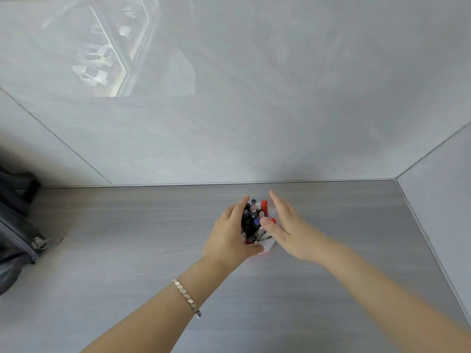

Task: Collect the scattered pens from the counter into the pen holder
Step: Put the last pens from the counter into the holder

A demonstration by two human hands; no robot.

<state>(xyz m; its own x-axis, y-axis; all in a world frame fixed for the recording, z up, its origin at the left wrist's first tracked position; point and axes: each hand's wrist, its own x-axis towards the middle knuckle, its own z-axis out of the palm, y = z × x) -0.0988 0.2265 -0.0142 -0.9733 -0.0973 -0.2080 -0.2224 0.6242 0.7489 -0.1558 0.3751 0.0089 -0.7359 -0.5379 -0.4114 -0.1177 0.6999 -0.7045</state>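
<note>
— Two hands are flanking the pen holder (267,247) on the grey counter (127,250). Are you seeing it?

— Yes. The left hand (230,234) is wrapping around the holder from nine o'clock, its thumb pressing under the near rim, so it is gripping the holder.

— And the right hand (286,225)?

— It is hovering at three o'clock of the holder, fingers straight and spread apart, blurred; its thumb is touching the pens, clasping nothing.

— Where are the pens (254,217) sitting?

— Bunched inside the holder, between both palms: black ones toward nine o'clock, a red marker (264,207) toward one o'clock, a blue cap in the middle.

— Anything else?

— A metal bracelet (186,297) is circling the left wrist, and a grey bag (17,238) is lying at nine o'clock, well apart, at the counter's edge.
</note>
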